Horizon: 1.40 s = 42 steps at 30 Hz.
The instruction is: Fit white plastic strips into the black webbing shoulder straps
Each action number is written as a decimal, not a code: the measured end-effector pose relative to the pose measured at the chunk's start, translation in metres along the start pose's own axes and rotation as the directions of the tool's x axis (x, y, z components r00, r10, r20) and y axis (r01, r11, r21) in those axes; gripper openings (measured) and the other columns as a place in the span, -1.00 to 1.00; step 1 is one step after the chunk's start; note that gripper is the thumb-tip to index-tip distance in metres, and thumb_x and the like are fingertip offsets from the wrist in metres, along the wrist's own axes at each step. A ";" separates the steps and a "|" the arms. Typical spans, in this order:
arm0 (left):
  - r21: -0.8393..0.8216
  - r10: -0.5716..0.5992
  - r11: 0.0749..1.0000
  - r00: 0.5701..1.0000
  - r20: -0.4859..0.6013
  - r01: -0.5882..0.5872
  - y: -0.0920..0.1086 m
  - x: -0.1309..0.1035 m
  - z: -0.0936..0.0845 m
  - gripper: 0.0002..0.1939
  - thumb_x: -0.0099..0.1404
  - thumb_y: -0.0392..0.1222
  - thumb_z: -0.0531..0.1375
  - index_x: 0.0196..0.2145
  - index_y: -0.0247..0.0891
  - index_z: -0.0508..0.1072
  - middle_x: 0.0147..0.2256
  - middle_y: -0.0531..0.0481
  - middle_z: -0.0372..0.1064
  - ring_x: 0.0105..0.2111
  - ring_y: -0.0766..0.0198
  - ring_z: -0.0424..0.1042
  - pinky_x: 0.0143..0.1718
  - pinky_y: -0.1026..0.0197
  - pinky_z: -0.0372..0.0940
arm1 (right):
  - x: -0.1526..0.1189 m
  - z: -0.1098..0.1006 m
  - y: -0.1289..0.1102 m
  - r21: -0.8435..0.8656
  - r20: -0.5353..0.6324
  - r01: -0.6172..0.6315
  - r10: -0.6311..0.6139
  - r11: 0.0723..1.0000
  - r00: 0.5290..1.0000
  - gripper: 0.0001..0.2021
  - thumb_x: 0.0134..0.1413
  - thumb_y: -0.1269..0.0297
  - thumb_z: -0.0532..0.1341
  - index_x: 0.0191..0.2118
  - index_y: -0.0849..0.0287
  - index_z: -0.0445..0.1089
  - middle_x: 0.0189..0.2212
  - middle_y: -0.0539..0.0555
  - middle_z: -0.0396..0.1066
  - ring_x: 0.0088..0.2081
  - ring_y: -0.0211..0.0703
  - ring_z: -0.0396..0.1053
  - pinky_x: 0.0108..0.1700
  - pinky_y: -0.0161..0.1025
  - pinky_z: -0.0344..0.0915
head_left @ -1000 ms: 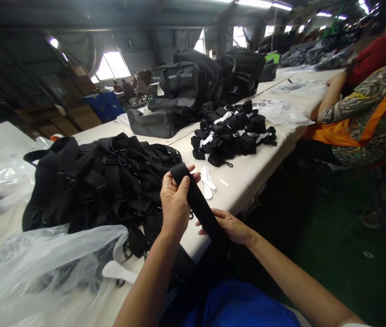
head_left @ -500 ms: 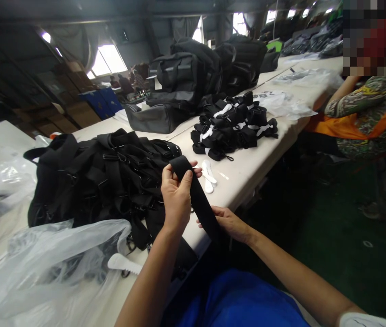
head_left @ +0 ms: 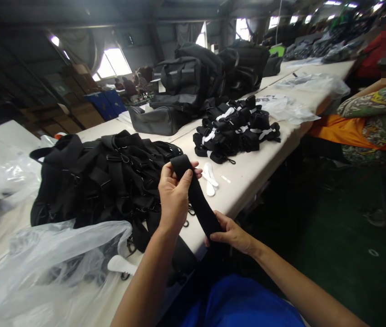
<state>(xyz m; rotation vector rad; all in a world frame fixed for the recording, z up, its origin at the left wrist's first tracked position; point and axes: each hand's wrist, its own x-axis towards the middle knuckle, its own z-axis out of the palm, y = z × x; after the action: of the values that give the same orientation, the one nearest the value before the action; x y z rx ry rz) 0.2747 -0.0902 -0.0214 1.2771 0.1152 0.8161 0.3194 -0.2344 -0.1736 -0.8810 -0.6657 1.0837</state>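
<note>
The fingers of the left hand [head_left: 174, 193], in the middle of the frame, are curled under a black strap [head_left: 199, 202], with the thumb pressed flat on top; some fingertips show past its right edge. The right hand [head_left: 230, 234], lower and to the right, pinches the same strap farther down, thumb on top and fingers mostly hidden beneath. The strap slants between the two hands from the centre toward the lower right, its top bent over the left hand's fingers; below the right hand it is too dark to follow.

Just beyond the left hand, two white plastic pieces [head_left: 210, 179] lie crossed on the pale table [head_left: 244, 181]. Left of that hand spreads a large heap of loose black straps [head_left: 101, 181] with metal buckles. At the lower left sits a clear plastic bag [head_left: 22, 272] with dark contents, and another white piece [head_left: 121, 264] lies beside it, near the left forearm.

Above centre is a pile of bundled straps [head_left: 235, 131] with white pieces among them. Behind it, black bags [head_left: 188, 75] are stacked at the top centre. Thin plastic wrapping [head_left: 288, 109] lies to their right, and at the right edge is a co-worker in a patterned sleeve [head_left: 363, 103] and orange apron [head_left: 343, 129].
</note>
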 end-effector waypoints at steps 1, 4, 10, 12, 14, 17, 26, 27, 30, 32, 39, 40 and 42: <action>-0.020 -0.001 1.000 1.000 -0.015 0.001 0.002 0.002 -0.002 -0.78 0.24 -0.29 0.28 -0.15 -0.25 0.38 -0.17 -0.08 0.53 -0.27 0.29 0.54 -0.14 0.19 0.44 | -0.001 0.001 -0.001 -0.029 -0.011 -0.006 0.006 1.000 1.000 -0.58 0.03 0.21 0.38 -0.03 0.21 0.28 -0.40 0.06 0.52 -0.36 -0.20 0.47 -0.24 -0.26 0.34; -0.105 -0.051 0.994 0.991 -0.127 0.038 -0.001 0.015 -0.014 -0.76 0.18 -0.34 0.32 -0.19 -0.30 0.40 -0.19 -0.11 0.55 -0.23 0.25 0.55 -0.07 0.17 0.42 | -0.007 0.008 -0.012 -0.133 -0.030 -0.038 0.035 0.990 0.999 -0.70 0.06 0.15 0.35 -0.26 0.31 0.40 -0.43 0.11 0.51 -0.42 -0.21 0.44 -0.31 -0.29 0.33; -0.217 -0.274 0.950 0.929 -0.248 0.223 -0.027 0.037 -0.049 -0.76 0.06 -0.46 0.34 -0.28 -0.38 0.45 -0.30 -0.12 0.55 -0.35 0.28 0.55 -0.17 0.21 0.43 | -0.019 0.019 -0.049 -0.421 -0.069 -0.008 -0.023 0.907 0.997 -0.71 0.11 0.11 0.30 -0.38 0.29 0.42 -0.45 0.10 0.49 -0.42 -0.21 0.41 -0.33 -0.30 0.33; -0.257 -0.298 0.936 0.932 -0.206 0.242 -0.021 0.032 -0.052 -0.72 0.05 -0.45 0.35 -0.24 -0.35 0.48 -0.30 -0.07 0.54 -0.35 0.31 0.53 -0.18 0.24 0.42 | -0.015 0.012 -0.052 -0.506 -0.152 -0.054 -0.027 0.861 0.988 -0.71 0.12 0.09 0.28 -0.37 0.27 0.42 -0.49 0.06 0.45 -0.46 -0.22 0.39 -0.37 -0.31 0.31; -0.289 -0.270 0.929 0.957 -0.105 0.230 -0.006 0.017 -0.049 -0.72 0.10 -0.38 0.35 -0.19 -0.29 0.49 -0.31 0.01 0.51 -0.32 0.33 0.50 -0.15 0.27 0.40 | -0.007 0.001 -0.048 -0.575 -0.297 -0.106 -0.086 0.811 0.951 -0.71 0.09 0.07 0.30 -0.34 0.26 0.42 -0.54 0.01 0.41 -0.51 -0.23 0.36 -0.43 -0.32 0.28; -0.180 -0.150 0.964 0.957 0.249 0.198 0.021 -0.018 -0.042 -0.76 0.27 -0.14 0.25 -0.12 -0.25 0.49 -0.34 -0.02 0.50 -0.24 0.23 0.48 -0.05 0.19 0.34 | 0.005 -0.020 -0.042 -0.590 -0.482 -0.113 -0.237 0.799 0.843 -0.67 0.01 0.03 0.34 -0.34 0.24 0.40 -0.63 -0.05 0.32 -0.60 -0.25 0.29 -0.54 -0.34 0.20; 0.591 -0.558 0.785 0.624 0.547 0.185 -0.018 -0.084 -0.012 -0.57 0.35 0.17 0.05 -0.38 -0.21 0.51 -0.44 -0.05 0.44 -0.38 0.16 0.43 -0.32 0.22 0.25 | 0.007 -0.018 -0.083 -0.008 -0.644 0.332 -0.259 0.943 0.720 -0.54 -0.19 -0.01 0.44 -0.19 0.16 0.46 -0.40 0.07 0.54 -0.38 -0.04 0.48 -0.32 -0.17 0.41; 0.583 -0.528 0.797 0.646 0.551 0.154 -0.028 -0.083 -0.010 -0.54 0.39 0.14 0.00 -0.41 -0.21 0.49 -0.45 -0.05 0.43 -0.40 0.18 0.42 -0.32 0.22 0.24 | 0.005 -0.015 -0.088 0.057 -0.629 0.340 -0.231 0.939 0.742 -0.54 -0.17 -0.01 0.43 -0.17 0.14 0.47 -0.37 0.08 0.56 -0.34 -0.03 0.50 -0.28 -0.14 0.42; 0.555 -0.441 0.826 0.729 0.524 0.100 -0.053 -0.079 -0.012 -0.58 0.43 0.07 -0.05 -0.37 -0.21 0.46 -0.45 -0.04 0.43 -0.44 0.20 0.40 -0.38 0.22 0.24 | 0.001 -0.008 -0.096 0.200 -0.578 0.363 -0.189 0.910 0.794 -0.62 -0.13 0.05 0.42 -0.19 0.13 0.47 -0.32 0.08 0.58 -0.27 -0.06 0.52 -0.13 -0.13 0.42; 0.580 -0.294 0.814 0.841 0.454 -0.028 -0.061 -0.076 -0.017 -0.72 0.40 -0.02 0.04 -0.32 -0.19 0.46 -0.39 -0.06 0.45 -0.37 0.15 0.43 -0.32 0.19 0.29 | 0.001 -0.008 -0.096 0.264 -0.549 0.358 -0.165 0.896 0.819 -0.69 -0.11 0.13 0.42 -0.22 0.13 0.47 -0.34 0.06 0.58 -0.29 -0.10 0.52 -0.11 -0.16 0.42; 0.565 0.035 0.754 0.879 0.476 -0.335 -0.060 -0.061 -0.020 -0.28 0.25 -0.15 0.24 0.30 -0.14 0.07 0.30 -0.23 0.07 0.30 -0.06 0.05 0.29 -0.14 0.03 | 0.002 -0.006 -0.088 0.311 -0.458 0.331 -0.165 0.891 0.873 -0.78 0.02 0.22 0.35 -0.17 0.06 0.47 -0.30 -0.02 0.54 -0.26 -0.16 0.51 0.00 -0.10 0.43; 0.518 -0.033 0.807 0.855 0.517 -0.283 -0.059 -0.059 -0.017 -0.25 0.26 -0.13 0.24 0.32 -0.14 0.03 0.31 -0.21 0.08 0.30 -0.05 0.07 0.29 -0.11 0.03 | 0.002 -0.006 -0.087 0.309 -0.454 0.330 -0.167 0.892 0.875 -0.78 0.03 0.23 0.35 -0.16 0.06 0.47 -0.29 -0.03 0.54 -0.25 -0.16 0.51 0.01 -0.09 0.43; 0.411 -0.114 0.898 0.820 0.560 -0.156 -0.059 -0.056 -0.011 -0.28 0.27 -0.11 0.23 0.31 -0.14 0.07 0.29 -0.17 0.14 0.28 -0.03 0.13 0.29 -0.06 0.05 | 0.005 -0.006 -0.086 0.309 -0.462 0.335 -0.168 0.890 0.871 -0.79 0.05 0.24 0.33 -0.15 0.05 0.48 -0.27 -0.02 0.54 -0.24 -0.15 0.51 0.02 -0.08 0.44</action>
<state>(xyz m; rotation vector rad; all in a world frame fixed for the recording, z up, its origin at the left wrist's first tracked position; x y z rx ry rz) 0.2573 -0.1184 -0.0967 1.9178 -0.2171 0.3924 0.3659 -0.2492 -0.1021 -0.6338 -0.1827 0.7090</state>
